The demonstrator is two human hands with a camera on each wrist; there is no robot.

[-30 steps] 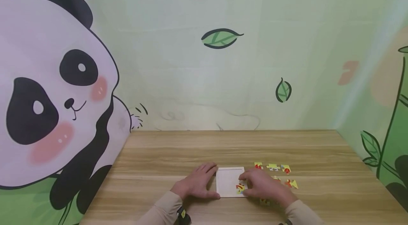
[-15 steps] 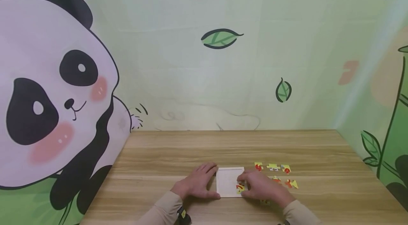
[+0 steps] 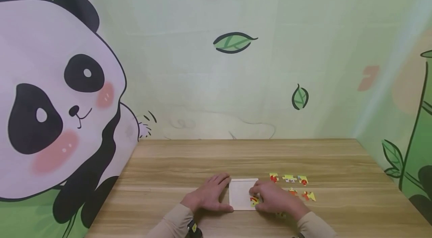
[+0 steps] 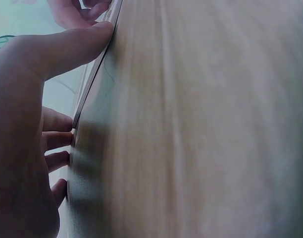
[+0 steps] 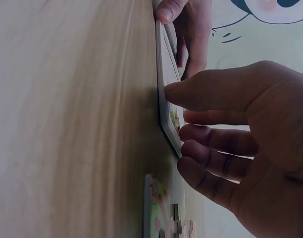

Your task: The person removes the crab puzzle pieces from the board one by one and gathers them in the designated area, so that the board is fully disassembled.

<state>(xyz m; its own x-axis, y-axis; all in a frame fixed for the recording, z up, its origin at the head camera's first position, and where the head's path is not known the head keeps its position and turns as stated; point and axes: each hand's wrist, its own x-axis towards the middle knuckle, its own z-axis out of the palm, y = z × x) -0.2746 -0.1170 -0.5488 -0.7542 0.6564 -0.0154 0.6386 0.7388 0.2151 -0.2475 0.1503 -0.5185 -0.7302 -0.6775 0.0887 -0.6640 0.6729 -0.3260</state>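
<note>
A shallow pale puzzle tray [image 3: 238,195] lies on the table between the hands. My left hand [image 3: 210,192] steadies it from the left, thumb at the near corner and fingers spread along the far left side. In its lower right corner sits a yellow and red jigsaw piece [image 3: 254,201]. Over that corner my right hand [image 3: 275,196] curls its fingers, the index fingertip beyond the piece and the thumb at the near rim. In the right wrist view, that thumb lies on the tray's edge [image 5: 162,106], with the piece partly hidden behind the fingers [image 5: 218,141].
Loose jigsaw pieces lie right of the tray: a row with a yellow piece [image 3: 289,178] at the back, and a yellow and red piece [image 3: 308,195] nearer. Another piece [image 3: 281,215] is partly covered by the right hand. A panda-printed backdrop [image 3: 216,80] stands behind the wooden table [image 3: 189,155].
My right hand has shifted slightly left over the tray's lower right corner, its index fingertip reaching further in. The left hand keeps its place at the tray.
</note>
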